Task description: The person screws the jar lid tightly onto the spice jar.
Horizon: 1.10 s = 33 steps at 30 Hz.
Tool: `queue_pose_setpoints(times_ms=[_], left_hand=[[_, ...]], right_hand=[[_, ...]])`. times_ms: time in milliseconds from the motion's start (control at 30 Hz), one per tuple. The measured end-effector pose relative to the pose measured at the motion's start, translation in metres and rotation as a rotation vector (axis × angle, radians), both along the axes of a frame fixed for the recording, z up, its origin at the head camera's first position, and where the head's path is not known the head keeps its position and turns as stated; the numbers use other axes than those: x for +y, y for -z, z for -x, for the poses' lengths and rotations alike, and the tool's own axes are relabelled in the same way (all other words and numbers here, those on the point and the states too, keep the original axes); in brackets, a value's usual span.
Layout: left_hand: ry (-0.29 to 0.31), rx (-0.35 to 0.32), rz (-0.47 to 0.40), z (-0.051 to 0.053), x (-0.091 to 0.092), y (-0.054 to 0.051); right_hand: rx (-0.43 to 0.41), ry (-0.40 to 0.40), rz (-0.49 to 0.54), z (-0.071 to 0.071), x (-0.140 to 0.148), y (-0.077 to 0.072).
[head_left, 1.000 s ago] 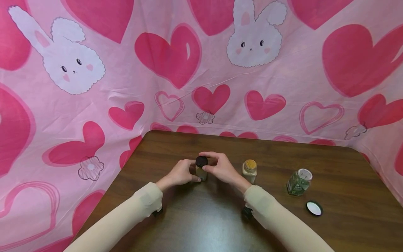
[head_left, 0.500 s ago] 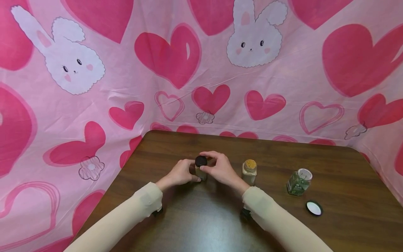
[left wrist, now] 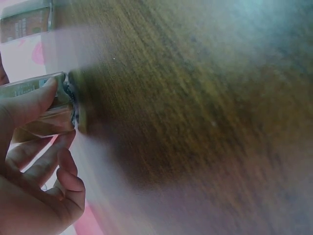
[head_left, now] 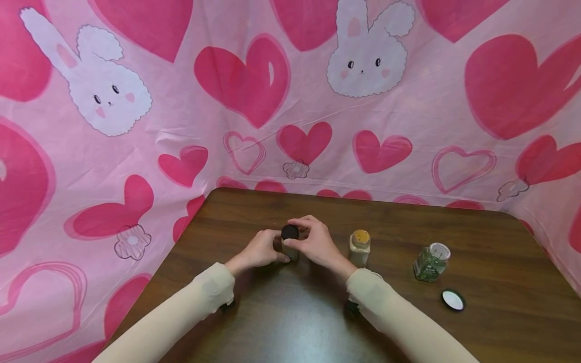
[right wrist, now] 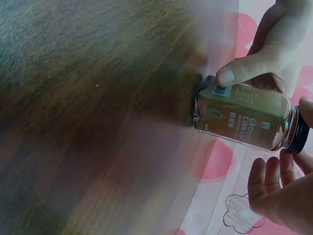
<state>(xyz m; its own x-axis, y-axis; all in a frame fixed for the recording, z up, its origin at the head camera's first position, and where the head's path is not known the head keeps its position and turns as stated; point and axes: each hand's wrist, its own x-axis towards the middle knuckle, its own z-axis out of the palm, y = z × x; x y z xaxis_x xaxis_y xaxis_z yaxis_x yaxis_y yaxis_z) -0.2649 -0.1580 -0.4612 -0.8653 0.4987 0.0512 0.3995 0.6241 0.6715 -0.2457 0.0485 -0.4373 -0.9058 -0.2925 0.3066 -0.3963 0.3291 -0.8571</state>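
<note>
Head view: the ground cinnamon jar (head_left: 290, 252) stands upright on the desk (head_left: 290, 317), just below the centre of the frame. The left hand (head_left: 258, 248) grips the jar body; the right hand (head_left: 318, 242) grasps the black cap (head_left: 290, 231) from the side. The hands reach in from the lower left and lower right and converge. At right, the yellow-topped jar (head_left: 360, 249) and the green herb jar (head_left: 430, 263) stand without caps; a loose lid (head_left: 453, 300) lies below the latter, pale inner face up. Judged status: two jars uncapped, one capped — loosening or tightening cannot be told.

Left wrist view: at the left edge, the left thumb presses across the jar near its base, fingers beneath.

Right wrist view: the printed label (right wrist: 247, 123) faces the camera; at the right edge, the right thumb and fingers contact the cap — seated on the neck.
</note>
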Motion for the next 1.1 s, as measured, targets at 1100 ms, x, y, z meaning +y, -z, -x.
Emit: queue_pose_setpoints(times_ms=[1100], left_hand=[[0.079,0.076,-0.048,0.01,-0.008,0.016]], right_hand=[[-0.016,-0.047,0.004,0.001,0.007,0.001]])
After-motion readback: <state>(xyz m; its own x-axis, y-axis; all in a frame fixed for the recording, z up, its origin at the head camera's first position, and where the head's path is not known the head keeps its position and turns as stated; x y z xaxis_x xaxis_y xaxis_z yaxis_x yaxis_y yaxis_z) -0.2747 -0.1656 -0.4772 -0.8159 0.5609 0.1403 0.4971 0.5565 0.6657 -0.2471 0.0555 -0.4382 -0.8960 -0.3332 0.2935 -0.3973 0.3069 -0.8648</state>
